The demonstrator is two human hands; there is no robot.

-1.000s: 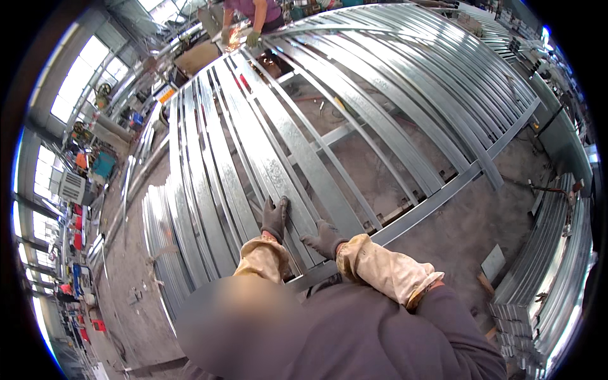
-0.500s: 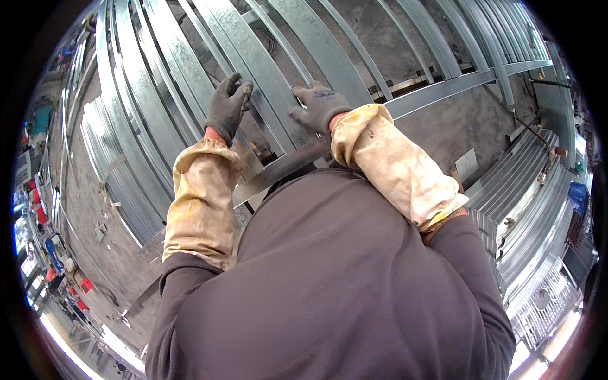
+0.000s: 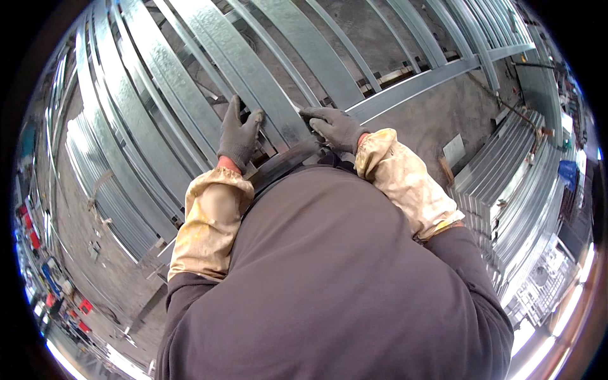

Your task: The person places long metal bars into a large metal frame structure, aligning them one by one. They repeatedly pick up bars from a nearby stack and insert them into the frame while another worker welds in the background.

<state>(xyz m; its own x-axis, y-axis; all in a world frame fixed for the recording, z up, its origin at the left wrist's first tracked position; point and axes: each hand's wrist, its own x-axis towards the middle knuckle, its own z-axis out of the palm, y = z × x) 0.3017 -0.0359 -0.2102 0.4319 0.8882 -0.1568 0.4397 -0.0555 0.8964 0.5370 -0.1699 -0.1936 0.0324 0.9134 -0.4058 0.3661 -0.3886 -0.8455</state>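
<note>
Both my hands wear dark grey work gloves, with stained tan sleeve covers above them. They flank the near end of a wide galvanized steel profile (image 3: 253, 76), part of a row of long parallel bars. My left hand (image 3: 240, 134) is at its left edge, thumb and forefinger spread apart. At the right edge is my right hand (image 3: 335, 130), its fingers stretched toward the steel and the thumb apart below them. Whether its fingertips press on the profile is hard to tell. The cross rail (image 3: 415, 85) runs under the bar ends; my body hides part of it.
Stacked steel profiles (image 3: 506, 164) lie to the right, near a small metal plate (image 3: 453, 151). Another bundle of profiles (image 3: 104, 183) rests on the floor at the left. A cable (image 3: 506, 104) hangs at the right. Red and blue gear (image 3: 57, 275) stands far left.
Both hands have come closer to my body along the profile, the right one also shifting rightward. The bars and floor have slid leftward in the picture.
</note>
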